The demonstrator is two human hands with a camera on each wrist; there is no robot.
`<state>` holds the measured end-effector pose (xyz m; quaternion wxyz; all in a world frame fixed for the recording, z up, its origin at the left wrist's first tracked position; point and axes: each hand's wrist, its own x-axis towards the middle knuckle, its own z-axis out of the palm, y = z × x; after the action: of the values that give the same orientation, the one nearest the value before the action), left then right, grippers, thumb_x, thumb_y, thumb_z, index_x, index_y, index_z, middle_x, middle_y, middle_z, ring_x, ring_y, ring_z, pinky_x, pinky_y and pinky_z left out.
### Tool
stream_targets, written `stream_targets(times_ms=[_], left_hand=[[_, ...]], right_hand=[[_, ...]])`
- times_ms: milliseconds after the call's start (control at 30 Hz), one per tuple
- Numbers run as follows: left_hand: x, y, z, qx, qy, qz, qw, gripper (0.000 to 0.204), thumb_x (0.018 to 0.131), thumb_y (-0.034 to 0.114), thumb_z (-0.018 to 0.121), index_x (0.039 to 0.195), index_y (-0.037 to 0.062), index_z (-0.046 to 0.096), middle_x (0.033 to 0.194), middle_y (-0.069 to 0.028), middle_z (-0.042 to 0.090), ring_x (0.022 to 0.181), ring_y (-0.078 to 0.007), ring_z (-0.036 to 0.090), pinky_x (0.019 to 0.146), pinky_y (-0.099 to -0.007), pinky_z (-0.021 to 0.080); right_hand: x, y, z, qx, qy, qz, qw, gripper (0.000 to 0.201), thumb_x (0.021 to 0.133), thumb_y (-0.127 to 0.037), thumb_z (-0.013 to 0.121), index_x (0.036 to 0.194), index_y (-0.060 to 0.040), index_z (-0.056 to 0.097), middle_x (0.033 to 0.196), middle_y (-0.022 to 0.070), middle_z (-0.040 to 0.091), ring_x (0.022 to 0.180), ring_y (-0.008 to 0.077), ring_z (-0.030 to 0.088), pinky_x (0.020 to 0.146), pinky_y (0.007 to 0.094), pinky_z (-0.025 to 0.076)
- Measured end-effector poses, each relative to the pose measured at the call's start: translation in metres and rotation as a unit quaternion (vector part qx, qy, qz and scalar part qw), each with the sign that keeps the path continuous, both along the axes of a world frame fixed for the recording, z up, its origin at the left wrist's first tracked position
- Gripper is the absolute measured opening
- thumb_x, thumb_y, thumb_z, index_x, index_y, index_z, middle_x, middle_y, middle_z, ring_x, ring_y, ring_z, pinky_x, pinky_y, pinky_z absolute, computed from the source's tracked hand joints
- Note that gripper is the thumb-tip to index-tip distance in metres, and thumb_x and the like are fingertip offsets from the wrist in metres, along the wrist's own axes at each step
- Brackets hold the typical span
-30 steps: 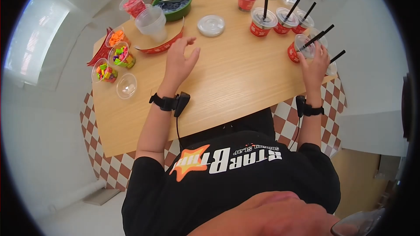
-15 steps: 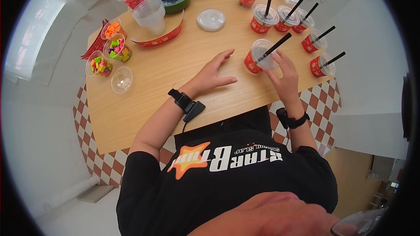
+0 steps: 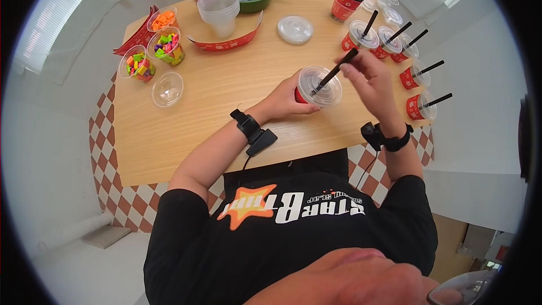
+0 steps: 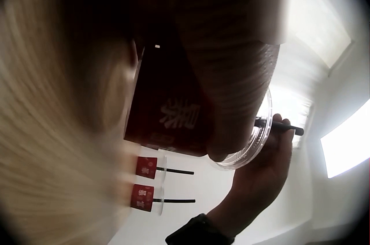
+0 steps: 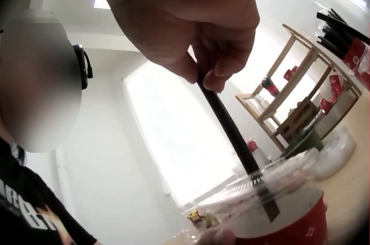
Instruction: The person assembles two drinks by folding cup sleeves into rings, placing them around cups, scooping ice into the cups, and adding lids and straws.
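In front of me on the wooden table stands a plastic cup point(image 3: 319, 83) with a red paper sleeve point(image 4: 167, 106) and a clear lid. My left hand point(image 3: 284, 100) grips it from the left, thumb on the near side. A black straw point(image 3: 333, 73) slants out of the lid. High on this straw, the thumb and fingers of my right hand point(image 3: 372, 82) pinch it. The right wrist view shows the straw point(image 5: 228, 123) passing down through the lid point(image 5: 277, 178), its slanted tip inside the cup.
Several lidded cups with straws line the right side, one of them a red-sleeved cup point(image 3: 416, 106). A holder of black straws point(image 3: 344, 7), stacked lids point(image 3: 294, 29), a green bowl point(image 3: 257, 4) and nested clear cups point(image 3: 219, 11) stand farther back. Cups of coloured pieces point(image 3: 137, 65) are left.
My right hand brought the cup from the right side toward the middle, then left its side and took the straw. My left hand moved right and now grips the cup.
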<state>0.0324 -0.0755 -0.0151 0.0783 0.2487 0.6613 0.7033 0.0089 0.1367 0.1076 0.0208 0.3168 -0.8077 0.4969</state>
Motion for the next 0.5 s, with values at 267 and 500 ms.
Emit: stream_targets(times_ms=[267, 500], left_hand=[[-0.002, -0.003, 0.004, -0.008, 0.004, 0.061, 0.998, 0.080, 0.074, 0.020, 0.084, 0.140, 0.0015, 0.040, 0.125, -0.0098, 0.058, 0.116, -0.0175, 0.055, 0.103, -0.0334, 0.042], [-0.001, -0.004, 0.004, 0.008, -0.014, 0.053, 0.998, 0.082, 0.076, 0.020, 0.084, 0.142, 0.0024, 0.038, 0.123, -0.0099, 0.059, 0.114, -0.0167, 0.056, 0.101, -0.0329, 0.044]], right_hand=[[-0.122, 0.023, 0.073, -0.186, 0.206, -0.100, 0.955, 0.034, 0.097, -0.011, 0.061, 0.127, 0.0007, 0.047, 0.097, 0.0109, 0.072, 0.078, 0.0110, 0.066, 0.072, 0.0236, 0.052], [-0.222, 0.027, 0.057, 0.026, 0.309, -0.251, 0.917, 0.044, 0.093, -0.014, 0.064, 0.131, -0.0090, 0.043, 0.082, 0.0134, 0.073, 0.077, 0.0223, 0.073, 0.070, 0.0324, 0.055]])
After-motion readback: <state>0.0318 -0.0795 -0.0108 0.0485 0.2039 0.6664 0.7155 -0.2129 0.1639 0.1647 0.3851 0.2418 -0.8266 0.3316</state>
